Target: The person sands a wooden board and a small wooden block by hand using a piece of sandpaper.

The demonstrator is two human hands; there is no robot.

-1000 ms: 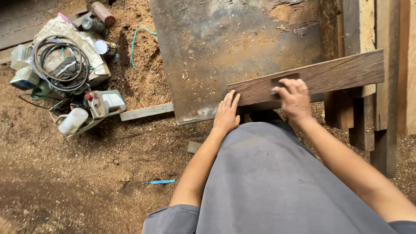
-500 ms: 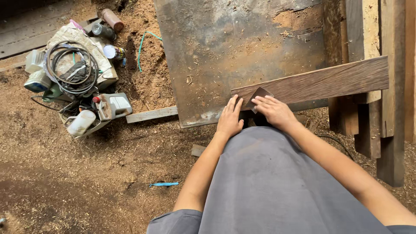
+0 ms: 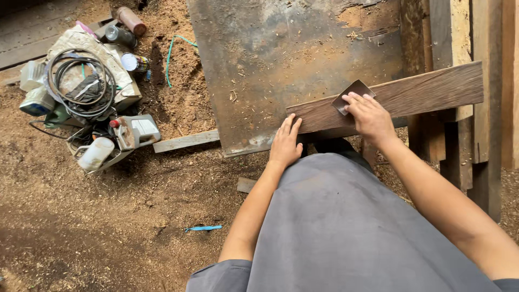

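A long brown wooden plank lies slanted across a rusty metal sheet and upright timber. My left hand rests flat on the plank's near left end, fingers together. My right hand presses a small dark sheet of sandpaper against the plank's top face, about a hand's width right of the left hand. My grey-clothed lap fills the lower right.
Left of the metal sheet sits a heap of gear: coiled black cable, white bottles, cans, a plastic jug. A thin wood strip lies on the sawdust floor. Upright planks stand at the right.
My right hand slid left along the plank to its left end beside the left hand, then back right with the sandpaper. The left hand has stayed put on the plank's end.
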